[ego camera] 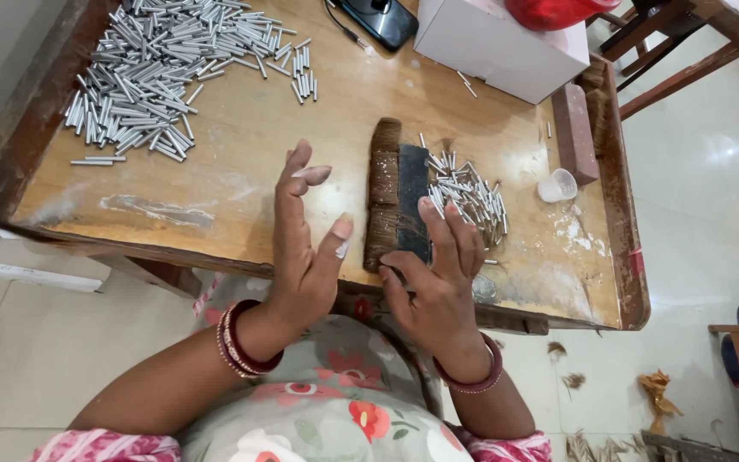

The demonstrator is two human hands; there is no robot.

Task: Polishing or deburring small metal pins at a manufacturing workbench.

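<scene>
My right hand [440,278] rests fingers spread on a dark block [413,201] beside a brown fibre bundle [383,195] near the front of the wooden desk [241,145], gripping nothing. My left hand [305,244] hovers open and empty just left of it. Small metal tubes [470,192] lie right of the block; a larger pile [160,68] sits far left. I seem to be steadying the fibres; care is needed to keep them aligned.

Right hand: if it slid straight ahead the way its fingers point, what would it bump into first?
Probably the small pile of metal tubes just beyond the right hand, whose fingers already rest on the dark block. Height is hard to judge.
</scene>
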